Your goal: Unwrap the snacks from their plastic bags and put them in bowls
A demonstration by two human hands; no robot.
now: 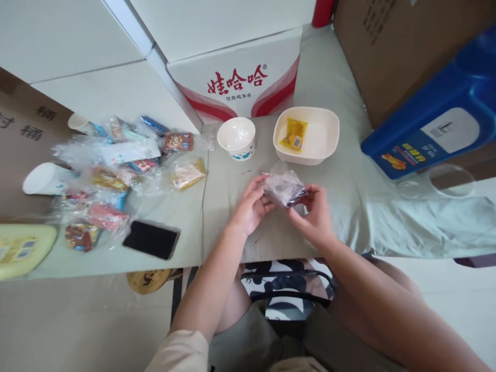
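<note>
Between my two hands, just above the cloth-covered surface, is a small clear plastic packet [285,188] with something dark purple inside; its exact kind I cannot make out. My left hand [251,204] grips its left side with bent fingers. On the right edge, the thumb and fingers of my right hand [315,214] are closed on the same packet. Beyond them stands a cream rectangular bowl [323,135] holding a yellow packet [294,134]. To its left is a white paper cup [237,138] with a blue pattern, standing upright.
Wrapped snacks and plastic bags [127,155] are heaped at the left, beside a tipped paper cup [44,179] and a black phone [152,239]. A white-and-red carton [240,77] stands behind. A large blue bottle [434,119] and a clear plastic lid [451,181] are at the right.
</note>
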